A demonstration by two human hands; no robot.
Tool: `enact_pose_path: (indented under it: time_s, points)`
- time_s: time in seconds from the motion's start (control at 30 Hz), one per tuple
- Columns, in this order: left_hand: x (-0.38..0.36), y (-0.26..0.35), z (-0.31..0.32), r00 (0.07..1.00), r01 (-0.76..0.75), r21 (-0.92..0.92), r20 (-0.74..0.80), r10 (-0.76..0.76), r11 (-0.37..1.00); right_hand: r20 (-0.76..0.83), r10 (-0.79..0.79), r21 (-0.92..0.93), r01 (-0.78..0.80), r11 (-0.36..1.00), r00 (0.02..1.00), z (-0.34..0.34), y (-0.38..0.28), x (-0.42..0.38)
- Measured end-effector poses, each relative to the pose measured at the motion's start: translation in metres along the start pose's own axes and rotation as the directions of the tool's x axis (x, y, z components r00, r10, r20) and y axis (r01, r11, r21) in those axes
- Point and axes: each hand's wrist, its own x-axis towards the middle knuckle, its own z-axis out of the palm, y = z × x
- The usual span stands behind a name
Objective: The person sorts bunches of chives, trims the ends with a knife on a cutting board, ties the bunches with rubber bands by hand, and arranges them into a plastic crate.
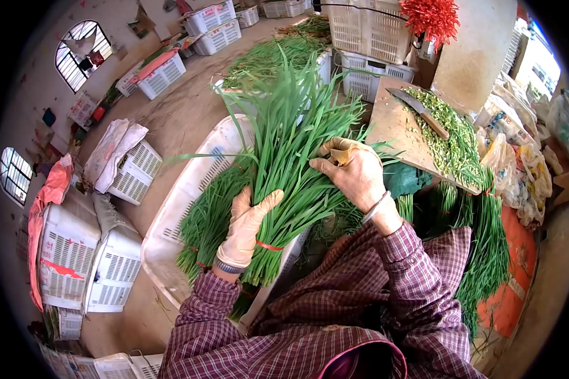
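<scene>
A thick bundle of garlic chives [291, 132], bound near its stem end with a red band [269, 245], lies tilted over a white crate. My left hand [245, 224], in a pale glove and with a band at the wrist, is closed around its lower part, thumb on top. At the bundle's right side is my right hand [355, 174], fingers curled and thumb pinched in at the leaves; what sits in the pinch I cannot tell. A torn yellowish covering shows on its fingers, and a bracelet circles the wrist. More banded chives [212, 215] lie beneath.
The white crate [155, 237] stands before me. On the right, a board [385, 123] carries a knife [423, 114] and chopped trimmings [458, 142]. More chives [487, 246] hang below it near plastic bags [509, 158]. Stacked crates [69, 252] stand on the left.
</scene>
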Motion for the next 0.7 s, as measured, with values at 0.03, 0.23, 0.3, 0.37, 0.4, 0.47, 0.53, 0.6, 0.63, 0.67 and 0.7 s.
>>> enact_pose_path:
  time_s: [0.03, 0.23, 0.3, 0.37, 0.4, 0.47, 0.53, 0.6, 0.63, 0.67, 0.7]
  points:
    - [0.0, 0.0, 0.0, 1.0, 0.003, 0.04, -0.004, -0.003, 0.999, 0.018, 0.041, -0.026, -0.04, 0.999, 0.999, 0.0, -0.005, -0.001]
    - [0.001, 0.001, 0.001, 1.0, -0.015, 0.076, -0.011, 0.016, 0.997, -0.009, 0.253, 0.176, -0.247, 0.953, 0.967, 0.004, -0.007, -0.004]
    - [0.001, -0.001, 0.002, 1.0, -0.021, 0.071, 0.002, 0.021, 0.997, -0.015, 0.202, 0.146, -0.198, 0.969, 0.979, 0.01, -0.001, -0.005]
    - [0.003, -0.003, 0.003, 1.0, 0.024, 0.024, -0.004, -0.024, 0.999, -0.014, 0.115, 0.031, -0.115, 0.993, 0.993, 0.015, 0.002, -0.005]
    - [0.004, -0.005, 0.003, 1.0, 0.025, 0.024, -0.004, -0.024, 0.999, -0.015, 0.116, 0.03, -0.115, 0.993, 0.993, 0.018, 0.004, -0.005]
    - [0.006, -0.009, 0.001, 0.997, 0.056, -0.086, -0.046, -0.06, 0.995, 0.01, 0.12, -0.033, -0.12, 0.992, 0.993, 0.023, 0.009, -0.004]
    - [0.004, -0.007, 0.004, 0.999, 0.017, -0.022, -0.041, -0.018, 1.0, 0.011, 0.156, 0.015, -0.156, 0.988, 0.988, 0.023, 0.006, -0.005]
    - [0.002, -0.005, 0.008, 0.999, -0.021, 0.042, -0.035, 0.023, 0.999, 0.022, 0.25, 0.227, -0.248, 0.942, 0.968, 0.02, 0.003, -0.008]
    - [0.002, -0.003, 0.01, 0.999, 0.004, 0.013, -0.037, -0.003, 1.0, 0.025, 0.248, 0.228, -0.247, 0.942, 0.969, 0.025, 0.007, -0.01]
    - [0.003, -0.002, 0.012, 0.999, 0.027, -0.016, -0.038, -0.028, 1.0, -0.006, 0.275, 0.333, -0.258, 0.907, 0.961, 0.033, 0.016, -0.012]
    - [0.003, -0.002, 0.013, 1.0, 0.021, -0.037, -0.022, -0.022, 0.999, -0.033, 0.305, 0.435, -0.262, 0.862, 0.952, 0.036, 0.018, -0.013]
